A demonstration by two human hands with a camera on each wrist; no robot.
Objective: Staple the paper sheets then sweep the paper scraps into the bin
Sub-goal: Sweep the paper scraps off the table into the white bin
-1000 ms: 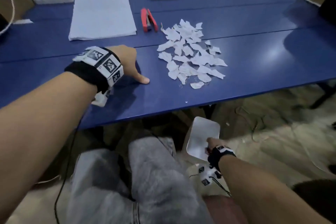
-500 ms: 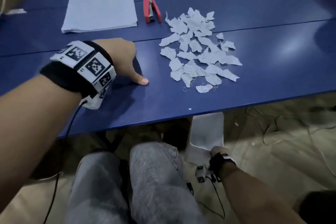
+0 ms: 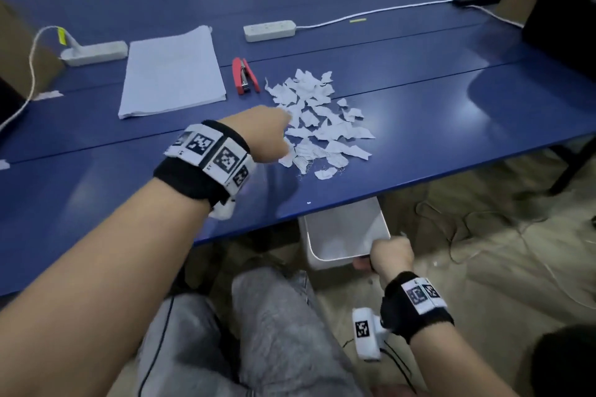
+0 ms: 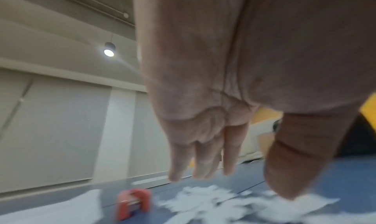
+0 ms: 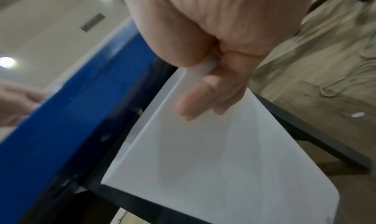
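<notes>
While right hand grips white bin rim under table edge, left hand, fingers straight, reaches scrap pile. Sweeping not begun, judging by bin. Paper sheets stacked beside stapler; staple not visible.

Head looks down; wrist views close; blue table shared.

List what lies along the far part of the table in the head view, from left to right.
Left power strip → paper sheets → red stapler → paper scraps
</notes>
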